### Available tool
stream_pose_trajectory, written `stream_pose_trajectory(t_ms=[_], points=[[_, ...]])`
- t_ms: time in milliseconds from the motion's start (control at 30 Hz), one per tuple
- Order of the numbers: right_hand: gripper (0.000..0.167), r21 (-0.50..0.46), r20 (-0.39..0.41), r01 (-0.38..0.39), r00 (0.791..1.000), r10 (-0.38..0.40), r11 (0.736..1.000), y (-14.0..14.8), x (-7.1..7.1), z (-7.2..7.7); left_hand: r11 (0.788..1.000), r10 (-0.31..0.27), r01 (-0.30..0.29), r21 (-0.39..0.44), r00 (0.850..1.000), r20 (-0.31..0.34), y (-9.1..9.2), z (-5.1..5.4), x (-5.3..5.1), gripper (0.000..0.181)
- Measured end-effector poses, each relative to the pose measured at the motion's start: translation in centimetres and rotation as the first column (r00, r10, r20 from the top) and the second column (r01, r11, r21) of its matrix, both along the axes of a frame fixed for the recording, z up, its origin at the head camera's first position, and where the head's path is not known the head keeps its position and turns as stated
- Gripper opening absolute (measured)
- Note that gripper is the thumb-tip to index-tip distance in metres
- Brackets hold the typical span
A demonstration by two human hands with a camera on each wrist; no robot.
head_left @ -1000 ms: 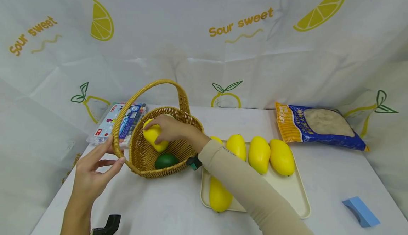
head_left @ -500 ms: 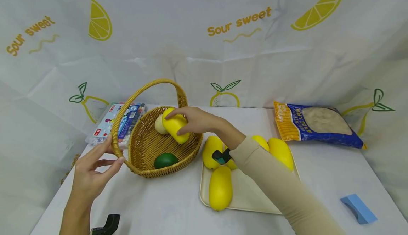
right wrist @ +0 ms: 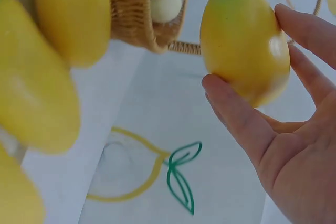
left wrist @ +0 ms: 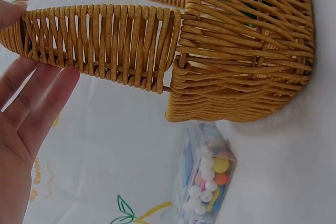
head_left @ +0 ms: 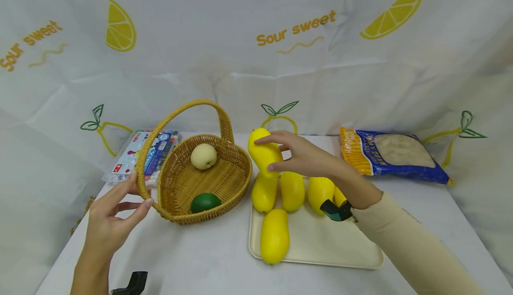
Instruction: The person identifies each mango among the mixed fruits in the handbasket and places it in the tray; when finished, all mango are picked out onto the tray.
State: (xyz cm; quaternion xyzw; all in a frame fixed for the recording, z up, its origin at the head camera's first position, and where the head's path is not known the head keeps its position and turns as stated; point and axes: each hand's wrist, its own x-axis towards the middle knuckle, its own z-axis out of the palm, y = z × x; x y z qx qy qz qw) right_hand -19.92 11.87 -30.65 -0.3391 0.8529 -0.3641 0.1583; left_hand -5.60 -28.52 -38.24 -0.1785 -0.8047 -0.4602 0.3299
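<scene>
My right hand (head_left: 306, 155) grips a yellow mango (head_left: 264, 152) above the far left corner of the cream tray (head_left: 332, 246). The right wrist view shows thumb and fingers around that mango (right wrist: 244, 40), which has a greenish end. Several other mangoes (head_left: 274, 237) lie on the tray. My left hand (head_left: 114, 217) pinches the handle of a wicker basket (head_left: 204, 217) near its lower left end; in the left wrist view the fingers touch the woven handle (left wrist: 105, 45). Inside the basket rest a pale round pear (head_left: 203, 156) and a dark green oval fruit (head_left: 205, 202).
Behind the basket lies a clear box of colourful beads (left wrist: 210, 182), with a printed blue and white package (head_left: 140, 152) on top. A blue and orange bag (head_left: 394, 155) stands at the back right, against the white lemon-print cloth (head_left: 224, 54).
My right hand has lifted the mango out of the basket and carried it right, over the tray, uncovering the pear. The left hand stays on the handle.
</scene>
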Motion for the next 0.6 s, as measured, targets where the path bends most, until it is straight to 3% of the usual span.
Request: stream_pose_trajectory(t_ms=[367,600], points=[[0.061,-0.030,0.045,0.171,0.984,-0.170,0.985,7.2,3.8,-1.6,1.000,-0.027,0.027,0.008,0.999,-0.021,0.0,0.0,0.1,0.072],[0.060,-0.084,0.036,0.214,0.977,-0.211,0.973,9.9,6.6,-4.0,0.999,-0.030,0.030,0.009,0.999,-0.022,0.0,0.0,-0.1,0.072]])
